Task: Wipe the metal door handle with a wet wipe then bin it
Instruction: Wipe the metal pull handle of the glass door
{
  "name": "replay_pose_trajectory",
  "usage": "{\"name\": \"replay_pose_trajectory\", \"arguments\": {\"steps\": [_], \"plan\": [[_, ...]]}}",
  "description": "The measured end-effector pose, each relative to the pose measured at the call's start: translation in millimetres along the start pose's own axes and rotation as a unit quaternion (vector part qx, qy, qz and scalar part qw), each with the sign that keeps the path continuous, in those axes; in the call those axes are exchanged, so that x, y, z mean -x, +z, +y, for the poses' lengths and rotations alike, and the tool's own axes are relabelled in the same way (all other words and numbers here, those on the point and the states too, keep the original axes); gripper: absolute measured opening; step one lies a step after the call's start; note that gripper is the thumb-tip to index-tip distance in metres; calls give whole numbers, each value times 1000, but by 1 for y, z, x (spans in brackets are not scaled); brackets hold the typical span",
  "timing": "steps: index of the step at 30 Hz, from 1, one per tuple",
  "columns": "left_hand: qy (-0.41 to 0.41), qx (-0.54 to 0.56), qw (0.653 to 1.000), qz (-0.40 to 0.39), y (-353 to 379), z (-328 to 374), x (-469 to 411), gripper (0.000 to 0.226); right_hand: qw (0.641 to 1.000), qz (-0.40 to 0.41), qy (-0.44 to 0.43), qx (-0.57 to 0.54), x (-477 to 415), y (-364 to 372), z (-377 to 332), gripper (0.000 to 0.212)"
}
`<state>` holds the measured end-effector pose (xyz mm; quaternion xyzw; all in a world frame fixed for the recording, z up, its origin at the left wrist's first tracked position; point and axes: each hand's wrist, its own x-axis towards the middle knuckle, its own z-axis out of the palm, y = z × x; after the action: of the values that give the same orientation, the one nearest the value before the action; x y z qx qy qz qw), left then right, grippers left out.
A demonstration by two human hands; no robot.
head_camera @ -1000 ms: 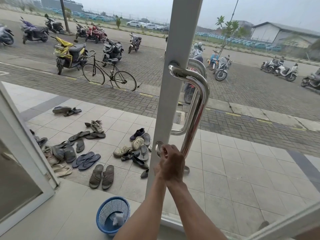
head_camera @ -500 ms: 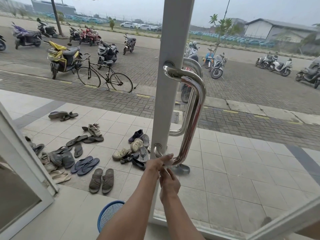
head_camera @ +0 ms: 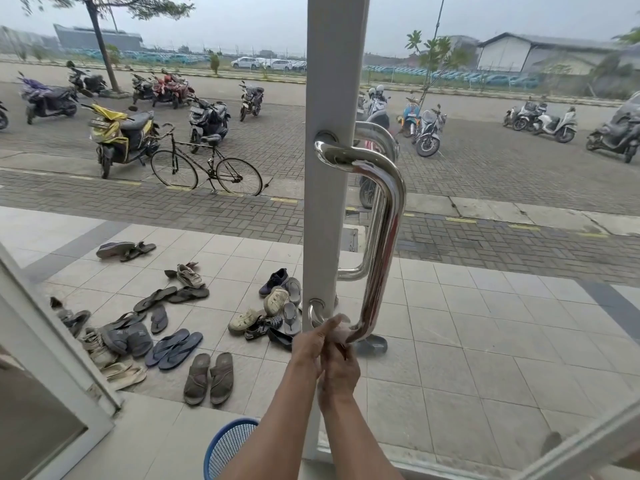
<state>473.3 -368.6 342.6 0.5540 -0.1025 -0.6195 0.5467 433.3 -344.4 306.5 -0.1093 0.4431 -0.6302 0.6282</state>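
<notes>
Both hands meet at the lower bend of the metal door handle [head_camera: 382,237]: the left hand [head_camera: 311,344] pinches the wet wipe [head_camera: 341,332] against it, the right hand [head_camera: 337,370] closes on the wipe below. Best wrap the bend fully, then drop it in the blue basket [head_camera: 225,448], near left.

Flat, even daylight comes from an overcast grey sky [head_camera: 242,26], so the scene is bright yet soft, with only faint shadows under the sandals [head_camera: 207,377] on the tiled floor [head_camera: 467,341]. The polished door handle [head_camera: 384,237] carries bright streaks of glare and mirrored reflections. Haze washes out the distant buildings [head_camera: 540,53]. Wide-angle distortion bends the white door frame [head_camera: 52,341] at the left edge, and the corners look soft.
</notes>
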Motion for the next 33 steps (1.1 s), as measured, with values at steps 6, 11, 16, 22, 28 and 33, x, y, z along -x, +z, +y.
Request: {"name": "replay_pose_trajectory", "arguments": {"steps": [6,11,16,22,28,33], "plan": [[-49,119,988,-86,-5,-10,5,33,995,60,-10,-80,-1,-1,-11,28],[-64,102,988,-95,7,-19,13,51,989,75,-105,77,1,-14,-30,20],[-42,111,993,-19,19,-23,21,62,945,78,-198,249,6,-20,-57,19],[-72,193,952,225,-2,-33,23,73,870,100,-263,405,8,-19,-65,27],[-87,211,931,286,-25,-28,37,63,851,118,-289,423,-5,-17,-51,28],[-51,184,929,317,-38,-15,49,63,849,93,-318,412,-3,-14,-52,21]]}}
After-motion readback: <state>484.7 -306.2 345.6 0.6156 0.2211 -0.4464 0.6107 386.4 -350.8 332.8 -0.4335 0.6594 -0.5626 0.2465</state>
